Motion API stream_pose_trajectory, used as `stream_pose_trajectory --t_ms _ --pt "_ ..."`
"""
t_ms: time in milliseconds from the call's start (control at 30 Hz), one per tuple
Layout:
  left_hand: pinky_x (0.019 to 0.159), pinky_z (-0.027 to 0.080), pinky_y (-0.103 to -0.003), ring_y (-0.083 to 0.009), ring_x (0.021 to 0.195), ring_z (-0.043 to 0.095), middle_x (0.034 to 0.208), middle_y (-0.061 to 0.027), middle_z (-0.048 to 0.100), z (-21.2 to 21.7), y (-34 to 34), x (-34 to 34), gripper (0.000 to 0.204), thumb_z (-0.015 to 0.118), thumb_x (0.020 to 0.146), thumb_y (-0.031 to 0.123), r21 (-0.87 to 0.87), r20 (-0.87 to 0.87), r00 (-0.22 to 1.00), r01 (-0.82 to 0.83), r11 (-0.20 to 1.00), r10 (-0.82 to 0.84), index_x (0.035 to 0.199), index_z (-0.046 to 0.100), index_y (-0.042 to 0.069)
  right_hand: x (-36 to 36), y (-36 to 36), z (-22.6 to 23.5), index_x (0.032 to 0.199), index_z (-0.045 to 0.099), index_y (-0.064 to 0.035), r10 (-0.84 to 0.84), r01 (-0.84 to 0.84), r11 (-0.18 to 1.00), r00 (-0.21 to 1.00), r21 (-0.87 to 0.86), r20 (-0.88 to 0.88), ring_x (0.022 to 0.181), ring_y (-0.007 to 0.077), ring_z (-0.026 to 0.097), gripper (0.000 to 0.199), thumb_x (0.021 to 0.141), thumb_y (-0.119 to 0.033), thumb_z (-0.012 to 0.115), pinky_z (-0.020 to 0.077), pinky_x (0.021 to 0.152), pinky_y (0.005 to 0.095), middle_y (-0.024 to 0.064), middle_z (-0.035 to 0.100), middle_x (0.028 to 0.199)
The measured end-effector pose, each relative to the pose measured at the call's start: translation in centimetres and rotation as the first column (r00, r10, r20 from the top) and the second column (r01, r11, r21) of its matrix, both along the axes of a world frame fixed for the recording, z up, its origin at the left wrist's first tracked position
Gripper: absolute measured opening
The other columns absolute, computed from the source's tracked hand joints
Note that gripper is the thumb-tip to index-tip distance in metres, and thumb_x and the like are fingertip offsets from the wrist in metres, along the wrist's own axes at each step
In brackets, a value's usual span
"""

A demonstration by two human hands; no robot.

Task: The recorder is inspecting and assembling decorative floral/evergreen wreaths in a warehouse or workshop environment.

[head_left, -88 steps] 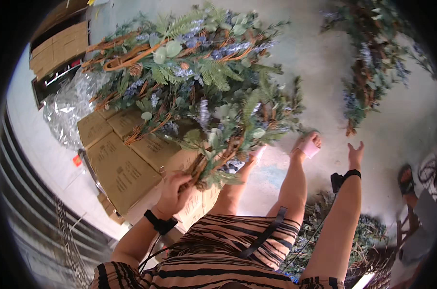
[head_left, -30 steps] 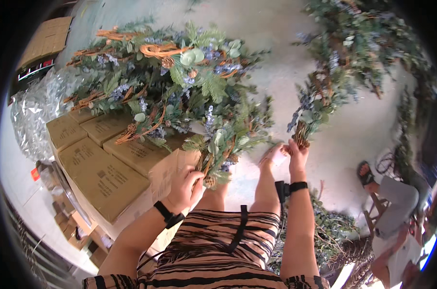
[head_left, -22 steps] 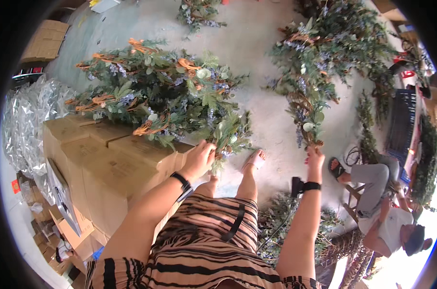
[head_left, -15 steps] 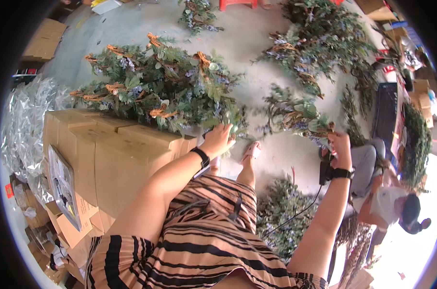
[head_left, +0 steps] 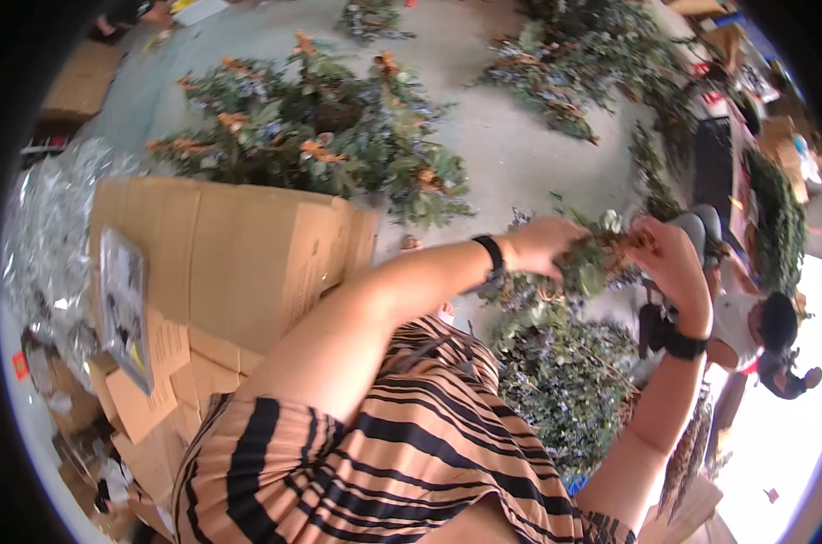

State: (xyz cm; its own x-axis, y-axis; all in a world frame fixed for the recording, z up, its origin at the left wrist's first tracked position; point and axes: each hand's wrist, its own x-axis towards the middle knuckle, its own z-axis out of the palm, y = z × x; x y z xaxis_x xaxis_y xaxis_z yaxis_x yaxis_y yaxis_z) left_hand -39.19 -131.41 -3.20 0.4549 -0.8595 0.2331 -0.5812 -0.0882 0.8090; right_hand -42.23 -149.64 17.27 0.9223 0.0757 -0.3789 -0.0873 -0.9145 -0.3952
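Observation:
In front of me to the right, I hold a leafy artificial greenery swag with blue-purple sprigs and a brown twig end. My right hand is closed round that twig end. Against the swag's left side, my left hand has its fingers curled into the leaves, partly hidden by them. Left of centre on the floor lies a pile of similar swags, several orange-brown twig ends pointing up. Just below my hands sits another heap of blue-flecked greenery.
Large cardboard boxes stand at left, beside clear plastic wrapping and a framed panel. More greenery lies far right. A person in a white top and dark cap sits at right, near a black crate.
My left hand has left the floor pile and crossed right to the swag in my right hand. A further twig end shows on the pile's right side. The view has shifted slightly.

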Motion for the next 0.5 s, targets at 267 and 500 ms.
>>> stream_pose_trajectory --t_ms 267,500 --pt "0.093 0.043 -0.042 -0.0335 0.109 0.053 0.117 -0.0144 0.054 3.2 -1.8 -10.4 0.082 0.083 0.058 0.019 -0.099 -0.003 0.961 -0.274 0.957 0.275 0.129 0.043 0.01 -11.9 1.4 4.2 0.096 0.06 -0.0019 0.134 -0.149 0.988 0.951 0.031 0.28 0.062 0.0292 0.059 0.029 0.069 0.001 0.069 0.0455 0.057 0.033 0.0143 0.063 0.079" --pt "0.08 0.049 -0.039 -0.0314 0.094 0.061 0.102 -0.0143 0.061 13.9 0.8 -7.6 0.069 0.082 0.06 0.02 -0.359 0.006 0.902 -0.402 0.842 0.433 0.12 0.051 0.007 -13.6 3.9 11.2 0.134 0.051 -0.0098 -0.09 -0.116 0.966 0.688 0.232 0.72 0.073 0.0099 0.053 0.064 0.073 0.004 0.065 0.0439 0.067 0.0236 0.0041 0.063 0.1"
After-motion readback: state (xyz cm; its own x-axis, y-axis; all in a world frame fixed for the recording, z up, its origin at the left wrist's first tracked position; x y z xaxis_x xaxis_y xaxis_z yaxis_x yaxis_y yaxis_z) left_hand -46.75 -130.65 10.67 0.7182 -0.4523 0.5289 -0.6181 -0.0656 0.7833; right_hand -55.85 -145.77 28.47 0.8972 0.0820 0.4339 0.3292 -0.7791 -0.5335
